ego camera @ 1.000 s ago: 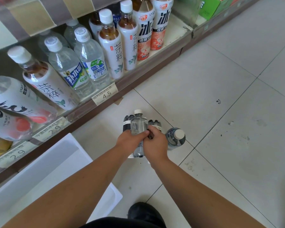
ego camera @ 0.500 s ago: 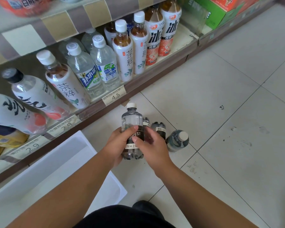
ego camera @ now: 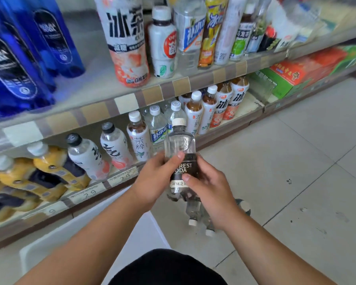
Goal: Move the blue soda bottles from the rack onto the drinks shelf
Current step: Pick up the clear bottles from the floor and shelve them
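Note:
Both hands hold one clear soda bottle (ego camera: 180, 145) with a black label and a white cap, upright, in front of the lower shelf. My left hand (ego camera: 154, 179) grips its left side, thumb across the label's top. My right hand (ego camera: 209, 188) holds its right side, thumb on the label. Blue soda bottles (ego camera: 17, 64) stand on the upper shelf (ego camera: 123, 103) at the far left. Several more clear bottles (ego camera: 193, 212) sit on the floor below my hands, partly hidden by my right wrist.
A white crate (ego camera: 56, 239) lies on the floor against the shelf base. The lower shelf (ego camera: 86, 195) carries tea, water and yellow bottles. Iced tea and other drinks crowd the upper shelf to the right of the blue ones. Tiled floor extends right.
The clear bottle has been lifted from the group on the floor up to lower-shelf height with both hands. My view tilted upward, so the upper shelf with blue bottles now shows.

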`<action>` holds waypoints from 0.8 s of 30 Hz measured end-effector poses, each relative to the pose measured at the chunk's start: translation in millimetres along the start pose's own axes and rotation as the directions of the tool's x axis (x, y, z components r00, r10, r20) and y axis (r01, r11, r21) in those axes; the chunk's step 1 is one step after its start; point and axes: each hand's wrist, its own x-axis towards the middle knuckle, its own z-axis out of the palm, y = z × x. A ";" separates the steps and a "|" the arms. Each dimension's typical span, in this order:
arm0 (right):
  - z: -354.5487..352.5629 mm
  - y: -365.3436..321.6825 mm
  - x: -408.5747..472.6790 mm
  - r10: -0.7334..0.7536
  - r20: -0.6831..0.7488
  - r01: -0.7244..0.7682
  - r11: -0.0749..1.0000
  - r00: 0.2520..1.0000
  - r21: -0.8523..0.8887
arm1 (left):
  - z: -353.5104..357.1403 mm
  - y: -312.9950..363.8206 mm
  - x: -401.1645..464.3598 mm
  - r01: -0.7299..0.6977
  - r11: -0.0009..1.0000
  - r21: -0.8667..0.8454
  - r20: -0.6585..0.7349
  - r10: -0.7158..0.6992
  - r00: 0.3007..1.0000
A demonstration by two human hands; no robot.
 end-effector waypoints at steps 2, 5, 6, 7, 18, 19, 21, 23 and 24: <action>9.7 -20.5 1.2 -0.033 0.032 0.034 0.999 0.999 -0.017 | -14.9 21.4 -9.6 -0.084 0.994 0.074 -0.032 0.086 0.996; 23.8 -47.1 3.0 -0.102 0.082 0.104 0.994 0.991 -0.020 | -35.7 52.3 -25.0 -0.155 0.976 0.153 -0.041 0.163 0.986; 30.5 -56.5 4.3 -0.149 0.117 0.153 0.988 0.982 -0.026 | -44.5 62.7 -30.8 -0.178 0.971 0.162 -0.049 0.188 0.981; 37.4 -65.3 5.7 -0.191 0.148 0.197 0.980 0.970 -0.029 | -53.4 72.4 -36.1 -0.201 0.964 0.174 -0.061 0.214 0.975; 118.7 -146.1 57.3 -0.378 0.280 0.428 0.892 0.882 -0.143 | -130.5 171.8 -70.6 -0.271 0.837 0.475 -0.268 0.431 0.862; 127.4 -152.2 64.6 -0.401 0.273 0.454 0.875 0.874 -0.169 | -137.6 181.0 -70.0 -0.256 0.800 0.542 -0.284 0.462 0.840; 141.3 -162.9 78.4 -0.421 0.273 0.481 0.850 0.865 -0.213 | -147.3 200.1 -68.9 -0.197 0.700 0.686 -0.299 0.519 0.801; 151.1 -173.8 91.4 -0.438 0.278 0.506 0.823 0.855 -0.258 | -154.1 218.2 -65.1 -0.143 0.600 0.787 -0.313 0.587 0.746; 154.0 -178.1 97.2 -0.447 0.282 0.517 0.813 0.849 -0.268 | -155.0 226.4 -62.2 -0.132 0.578 0.805 -0.318 0.610 0.726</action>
